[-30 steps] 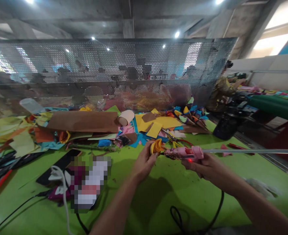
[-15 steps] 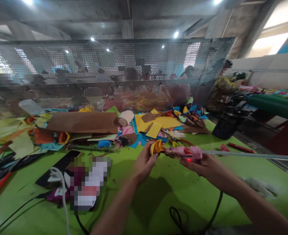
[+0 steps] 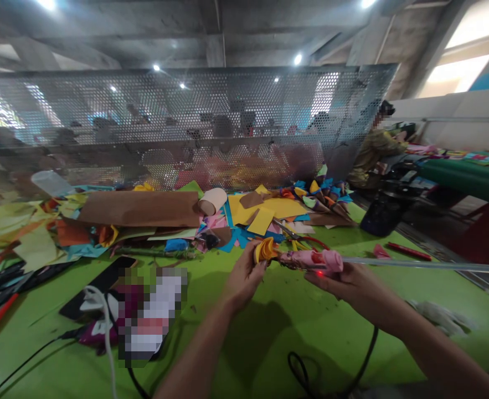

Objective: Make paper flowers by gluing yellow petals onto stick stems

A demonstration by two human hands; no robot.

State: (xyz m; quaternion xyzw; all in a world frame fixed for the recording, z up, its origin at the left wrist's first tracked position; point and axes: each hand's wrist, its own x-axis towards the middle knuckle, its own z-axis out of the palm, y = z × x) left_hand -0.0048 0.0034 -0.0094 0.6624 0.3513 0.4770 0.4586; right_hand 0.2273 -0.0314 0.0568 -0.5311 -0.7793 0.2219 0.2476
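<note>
We see yellow-orange paper curl (image 3: 264, 251); pink glue gun (image 3: 310, 259), red light (image 3: 320, 273); lime-green desk (image 3: 206, 282); plain brown sheet (image 3: 140, 208); grey screen (image 3: 178, 116) dotted with holes.

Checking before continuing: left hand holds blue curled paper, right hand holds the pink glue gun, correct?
Not quite: the head view shows the curled paper in the left hand is orange-yellow, not blue. The right hand holds the pink glue gun.

A perforated screen (image 3: 223, 111) stands at twelve o'clock in view, a person (image 3: 375, 152) between two and three. A black bin (image 3: 381, 216) is at three, a pale cloth (image 3: 441, 318) around four. Near eight lie a phone (image 3: 105, 279) and a purple socket (image 3: 93, 334); at nine, a translucent cup (image 3: 52, 183).
</note>
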